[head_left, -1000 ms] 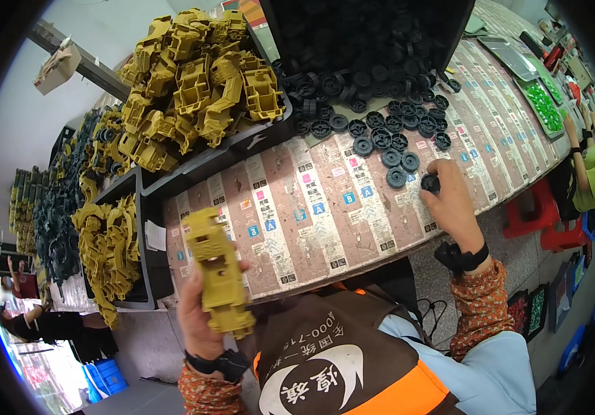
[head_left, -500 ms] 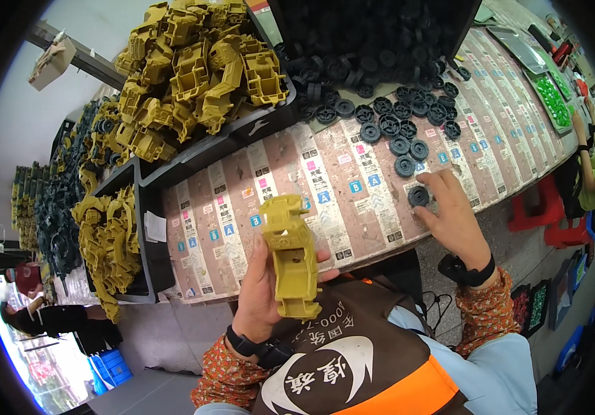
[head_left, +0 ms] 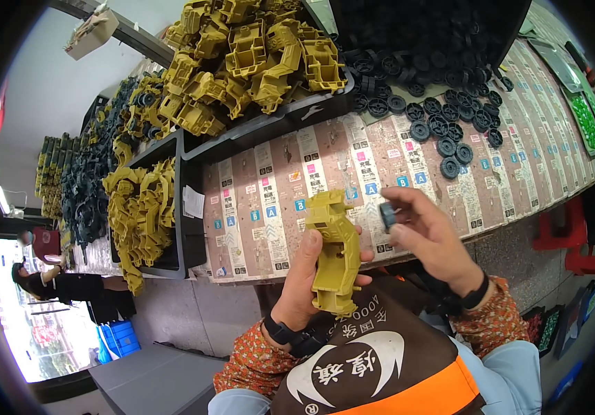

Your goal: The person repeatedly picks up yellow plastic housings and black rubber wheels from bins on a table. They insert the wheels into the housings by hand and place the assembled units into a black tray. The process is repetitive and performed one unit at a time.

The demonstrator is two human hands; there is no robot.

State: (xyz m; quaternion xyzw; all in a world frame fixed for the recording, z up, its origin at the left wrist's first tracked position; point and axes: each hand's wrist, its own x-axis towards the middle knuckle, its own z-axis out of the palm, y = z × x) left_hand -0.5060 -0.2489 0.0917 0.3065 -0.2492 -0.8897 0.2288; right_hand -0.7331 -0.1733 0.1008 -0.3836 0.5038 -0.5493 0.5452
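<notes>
Since half a second ago, both hands have drawn together. Left hand (head_left: pixel 308 277) is closed round the mustard-yellow plastic housing (head_left: pixel 334 254), held upright just above my apron (head_left: pixel 380 360). Right hand (head_left: pixel 427 238) pinches a small black wheel (head_left: pixel 387 215) between thumb and fingertips, just right of the housing's top, not quite touching it. Wheel not yet seated, by my reckoning; fitting remains. Housing looks blocky, hollow, ribbed. Beyond my grip: loose black wheels (head_left: pixel 450 131) on the bench (head_left: pixel 325 173).
</notes>
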